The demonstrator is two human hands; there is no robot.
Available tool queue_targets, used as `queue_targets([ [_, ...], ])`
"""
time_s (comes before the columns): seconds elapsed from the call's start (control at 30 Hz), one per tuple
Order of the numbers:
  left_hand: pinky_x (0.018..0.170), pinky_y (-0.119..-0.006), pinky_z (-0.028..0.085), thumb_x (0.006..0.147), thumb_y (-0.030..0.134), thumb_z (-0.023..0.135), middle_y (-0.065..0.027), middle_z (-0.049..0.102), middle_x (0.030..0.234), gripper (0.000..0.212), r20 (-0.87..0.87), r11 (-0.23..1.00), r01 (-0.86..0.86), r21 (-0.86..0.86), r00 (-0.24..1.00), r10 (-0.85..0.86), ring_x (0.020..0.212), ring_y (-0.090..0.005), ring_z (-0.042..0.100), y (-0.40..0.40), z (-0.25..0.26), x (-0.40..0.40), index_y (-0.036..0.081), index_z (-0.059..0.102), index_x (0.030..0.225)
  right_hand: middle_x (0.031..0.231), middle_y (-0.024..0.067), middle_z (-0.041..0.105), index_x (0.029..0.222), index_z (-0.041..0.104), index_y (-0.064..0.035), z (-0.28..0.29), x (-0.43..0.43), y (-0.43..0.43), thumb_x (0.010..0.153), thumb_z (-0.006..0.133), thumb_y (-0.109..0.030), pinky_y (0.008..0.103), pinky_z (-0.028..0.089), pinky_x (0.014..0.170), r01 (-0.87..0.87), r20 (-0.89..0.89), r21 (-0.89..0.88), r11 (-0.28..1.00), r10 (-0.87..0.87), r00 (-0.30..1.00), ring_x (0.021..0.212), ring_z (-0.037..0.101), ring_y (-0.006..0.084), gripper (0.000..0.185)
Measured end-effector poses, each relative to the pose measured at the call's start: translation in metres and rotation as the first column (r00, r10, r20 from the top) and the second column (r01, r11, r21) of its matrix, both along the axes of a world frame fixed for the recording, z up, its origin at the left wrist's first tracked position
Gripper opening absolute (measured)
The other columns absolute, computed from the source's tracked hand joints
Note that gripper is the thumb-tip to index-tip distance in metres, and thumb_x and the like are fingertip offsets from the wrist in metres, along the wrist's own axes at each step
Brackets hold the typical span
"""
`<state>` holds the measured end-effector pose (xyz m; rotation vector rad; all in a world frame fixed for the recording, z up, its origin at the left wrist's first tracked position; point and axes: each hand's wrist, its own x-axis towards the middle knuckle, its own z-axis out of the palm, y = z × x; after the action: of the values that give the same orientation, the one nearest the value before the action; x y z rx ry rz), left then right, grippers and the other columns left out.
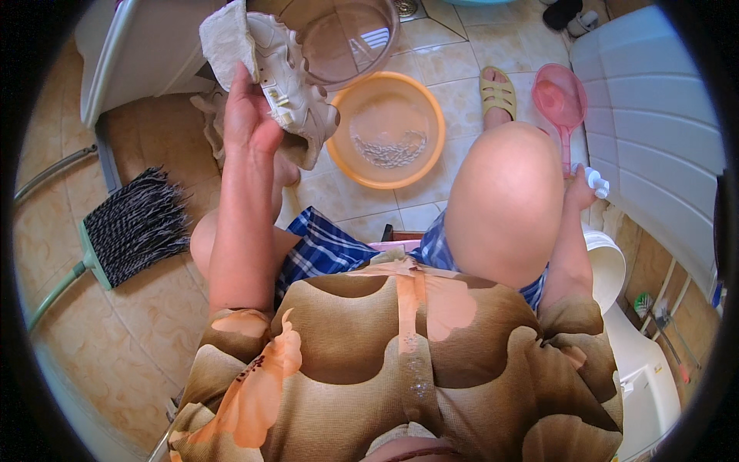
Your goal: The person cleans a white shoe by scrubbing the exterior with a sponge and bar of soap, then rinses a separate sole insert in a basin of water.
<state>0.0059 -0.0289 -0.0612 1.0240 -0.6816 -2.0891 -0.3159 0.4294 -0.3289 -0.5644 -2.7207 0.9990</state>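
My left hand [249,115] holds up a white sneaker [288,75] at the upper left, its tongue [228,40] pulled out and its lace holes bare. Low at the right, my right hand [579,187] is closed around a white plastic bottle [594,181] with a ribbed cap; most of its body is hidden. Between my feet an orange plastic basin [439,133] holds water and a pair of pale twisted shoelaces [392,151]. Just above my right hand, the handle of a pink plastic dipper [559,95] reaches down.
A large translucent basin [395,29] stands beyond the orange one, near a floor drain [406,7]. A dark string mop [135,228] lies at the left. A white bucket [606,260] is at my right, by a white ribbed panel [646,98]. My sandaled foot [497,95] rests on the tiles.
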Motion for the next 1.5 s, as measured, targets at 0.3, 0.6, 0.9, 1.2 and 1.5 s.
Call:
queue_targets([
  [0.3, 0.102, -0.05, 0.036, 0.096, 0.031, 0.047, -0.0144, 0.054, 0.126, 0.039, -0.048, 0.995, 0.006, 0.099, 0.999, -0.001, 0.115, -0.0323, 0.052, 0.002, 0.006, -0.002, 0.004, 0.051, 0.125, 0.106, 0.0201, 0.063, 0.112, 0.055, 0.0035, 0.01, -0.002, 0.005, 0.064, 0.078, -0.037, 0.0424, 0.044, 0.088, 0.004, 0.001, 0.092, 0.996, -0.004, 1.0, 0.098, 0.06, 0.0347, 0.067],
  [0.6, 0.098, -0.047, 0.041, 0.097, 0.029, 0.045, -0.0126, 0.057, 0.121, 0.036, -0.113, 0.994, -0.102, -0.037, 0.989, 0.097, 0.111, -0.0291, 0.054, 0.0, 0.014, 0.008, 0.004, 0.051, 0.122, 0.091, 0.0152, 0.065, 0.095, 0.057, 0.0039, 0.146, 0.026, -0.044, 0.07, 0.078, -0.028, 0.038, 0.049, 0.076, -0.31, -0.318, -0.052, 0.949, 0.279, 0.906, 0.081, 0.063, 0.0276, 0.046],
  [0.9, 0.097, -0.049, 0.043, 0.096, 0.029, 0.047, -0.0128, 0.057, 0.122, 0.037, -0.347, 0.996, -0.084, -0.034, 0.936, 0.067, 0.11, -0.0294, 0.055, -0.007, 0.018, 0.018, 0.005, 0.05, 0.124, 0.089, 0.0098, 0.063, 0.112, 0.054, 0.0016, 0.405, 0.04, -0.203, 0.088, 0.061, -0.026, 0.0327, 0.051, 0.079, -0.855, -0.54, -0.507, 0.106, 0.734, 0.412, 0.082, 0.062, 0.0173, 0.037],
  [1.2, 0.098, -0.047, 0.043, 0.096, 0.032, 0.048, -0.011, 0.056, 0.122, 0.04, -0.495, 0.998, -0.067, 0.023, 0.866, 0.069, 0.112, -0.0266, 0.054, -0.001, 0.054, 0.032, 0.006, 0.049, 0.126, 0.079, 0.0171, 0.064, 0.099, 0.054, -0.0071, 0.38, 0.206, -0.332, 0.069, 0.076, -0.024, 0.0384, 0.05, 0.064, -0.969, -0.222, 0.004, -0.246, 0.945, -0.241, 0.074, 0.065, 0.0314, 0.042],
  [1.5, 0.098, -0.045, 0.044, 0.094, 0.029, 0.053, -0.0117, 0.057, 0.12, 0.041, -0.548, 1.0, -0.018, -0.022, 0.836, 0.003, 0.109, -0.0265, 0.055, 0.002, 0.062, 0.028, 0.004, 0.047, 0.127, 0.09, 0.0201, 0.065, 0.108, 0.052, -0.0072, 0.354, 0.238, -0.342, 0.068, 0.072, -0.027, 0.0431, 0.048, 0.075, -0.992, 0.095, -0.003, -0.124, 0.988, -0.124, 0.087, 0.063, 0.0376, 0.049],
])
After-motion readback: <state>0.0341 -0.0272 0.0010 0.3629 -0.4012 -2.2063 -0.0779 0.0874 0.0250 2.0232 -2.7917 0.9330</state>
